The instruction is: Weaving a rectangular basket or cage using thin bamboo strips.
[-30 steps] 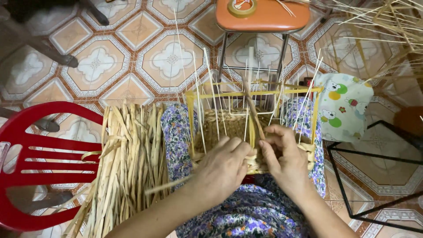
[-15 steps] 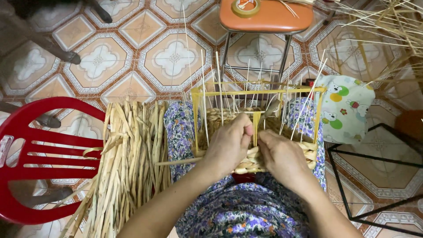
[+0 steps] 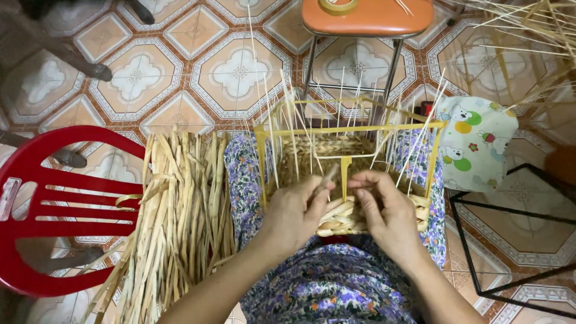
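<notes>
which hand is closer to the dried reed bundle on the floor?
Left. The left hand works the basket edge just right of the dried reed bundle; the right hand sits beyond it, farther from the bundle.

Both hands close together, fingers curled

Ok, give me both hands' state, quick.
Left hand: closed, pinching a straw strand at the half-woven basket.
Right hand: fingers curled on the basket's weave; grip unclear.
</notes>
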